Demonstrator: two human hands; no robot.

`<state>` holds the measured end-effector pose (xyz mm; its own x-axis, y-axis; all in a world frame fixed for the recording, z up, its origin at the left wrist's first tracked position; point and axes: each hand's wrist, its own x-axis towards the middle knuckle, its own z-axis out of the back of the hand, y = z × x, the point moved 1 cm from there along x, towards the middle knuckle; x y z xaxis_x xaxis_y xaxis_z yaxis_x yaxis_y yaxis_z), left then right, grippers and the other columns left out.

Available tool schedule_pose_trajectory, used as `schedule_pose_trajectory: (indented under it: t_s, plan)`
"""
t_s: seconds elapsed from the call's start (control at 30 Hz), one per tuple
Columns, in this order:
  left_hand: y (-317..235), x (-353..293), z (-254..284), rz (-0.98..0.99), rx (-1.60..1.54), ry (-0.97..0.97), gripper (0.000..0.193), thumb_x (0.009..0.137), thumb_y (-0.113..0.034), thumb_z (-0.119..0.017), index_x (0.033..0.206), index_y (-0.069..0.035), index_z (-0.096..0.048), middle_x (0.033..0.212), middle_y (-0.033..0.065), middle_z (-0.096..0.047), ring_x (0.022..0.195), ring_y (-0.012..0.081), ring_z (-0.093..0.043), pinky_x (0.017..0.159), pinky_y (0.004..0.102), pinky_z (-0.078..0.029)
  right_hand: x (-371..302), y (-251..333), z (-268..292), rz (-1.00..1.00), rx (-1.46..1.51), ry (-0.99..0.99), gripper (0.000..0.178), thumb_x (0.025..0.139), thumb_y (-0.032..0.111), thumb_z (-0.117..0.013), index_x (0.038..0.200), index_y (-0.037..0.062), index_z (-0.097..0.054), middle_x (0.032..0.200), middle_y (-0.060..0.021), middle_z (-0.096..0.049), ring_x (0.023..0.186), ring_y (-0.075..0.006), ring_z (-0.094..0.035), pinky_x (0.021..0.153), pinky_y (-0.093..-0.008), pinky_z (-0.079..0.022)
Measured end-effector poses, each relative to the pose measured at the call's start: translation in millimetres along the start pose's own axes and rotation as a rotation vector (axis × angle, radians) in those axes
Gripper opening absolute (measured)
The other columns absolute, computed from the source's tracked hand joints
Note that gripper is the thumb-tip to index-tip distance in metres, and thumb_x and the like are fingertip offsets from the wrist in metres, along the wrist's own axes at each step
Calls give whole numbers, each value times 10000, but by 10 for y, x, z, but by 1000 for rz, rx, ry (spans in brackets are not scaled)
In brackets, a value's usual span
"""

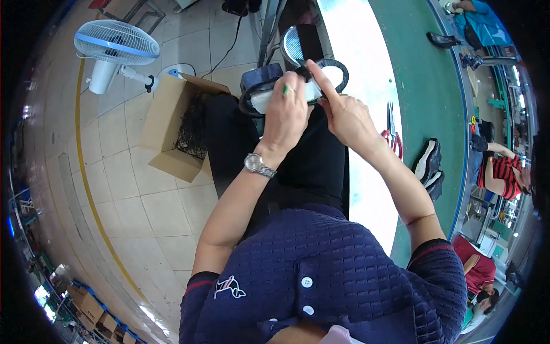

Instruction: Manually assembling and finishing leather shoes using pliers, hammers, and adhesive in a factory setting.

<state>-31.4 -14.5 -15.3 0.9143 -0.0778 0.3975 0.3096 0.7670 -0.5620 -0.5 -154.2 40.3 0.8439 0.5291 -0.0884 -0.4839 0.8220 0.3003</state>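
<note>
A black and white shoe (334,77) lies across my lap at knee height, its black rim around white areas. My left hand (285,109), with a watch on the wrist, is closed over the middle of it; a small green spot shows at a finger. My right hand (349,117) grips its near edge, the index finger stretched along a dark part in the middle and the other fingers curled. Both hands hide much of the shoe's middle. Red-handled pliers (392,140) rest on the white bench (366,189) beside my right forearm.
An open cardboard box (166,114) with tangled black strands stands left of my legs. Behind it is a white and blue fan (116,43). A pair of dark shoes (428,166) and a black shoe (443,40) lie on the green surface (415,103) at right. Other people work beyond.
</note>
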Motion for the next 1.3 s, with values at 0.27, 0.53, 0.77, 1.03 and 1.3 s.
schedule_pose_trajectory:
  t_s: [0.27,0.53,0.77,1.03,1.3]
  plan:
    - [121,-125,241,-76,301,39,494,736,4,-625,1193,141,-497,1147,215,-544,1139,341,-480,1033,397,-366,25,220,261,119,77,-204,738,900,58,-554,1508,272,-194,590,-155,-601,527,-335,-614,499,-425,-471]
    - [166,-266,159,-168,413,-34,376,845,-23,-569,1179,146,-538,1188,257,-534,1191,422,-500,1053,473,-388,58,279,99,131,-8,-93,765,902,84,-538,1521,277,-132,597,-164,-620,510,-305,-638,462,-389,-514]
    - [169,-226,312,-40,231,-62,563,752,-87,-707,1247,89,-504,1205,219,-517,1208,397,-489,1038,440,-410,133,289,-18,108,10,-35,839,838,26,-547,1524,230,-110,589,-173,-608,505,-325,-630,466,-419,-512]
    - [337,-278,541,243,-89,-40,927,661,-116,-826,1425,-12,-312,1233,182,-590,1106,338,-590,919,377,-492,143,404,-70,88,53,42,808,870,58,-529,1524,237,-90,606,-168,-625,530,-324,-646,493,-413,-531]
    - [367,-274,530,244,-128,-51,1050,641,-101,-836,1468,-21,-195,1214,189,-605,1063,341,-617,878,365,-520,150,450,-102,101,157,6,751,893,79,-536,1515,222,-139,632,-201,-620,586,-357,-643,541,-452,-508]
